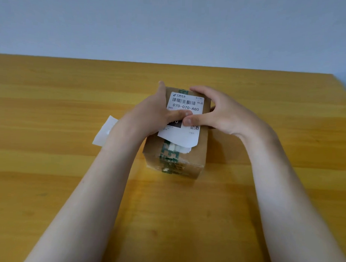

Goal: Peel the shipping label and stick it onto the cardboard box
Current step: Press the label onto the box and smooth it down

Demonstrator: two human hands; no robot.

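Note:
A small cardboard box (201, 151) sealed with green printed tape stands in the middle of the wooden table. A white shipping label (185, 105) with a barcode and "070-070-A80" lies on the box's top; its near edge curls up off the cardboard. My left hand (149, 114) lies against the box's left side, its thumb pressing on the label's middle. My right hand (220, 113) reaches over the box's right and far edges, and its thumb presses the label beside the left thumb.
A white backing sheet (106, 131) lies flat on the table just left of the box, partly behind my left forearm. The table's (49, 165) far edge meets a pale wall, and its right edge shows at the far right.

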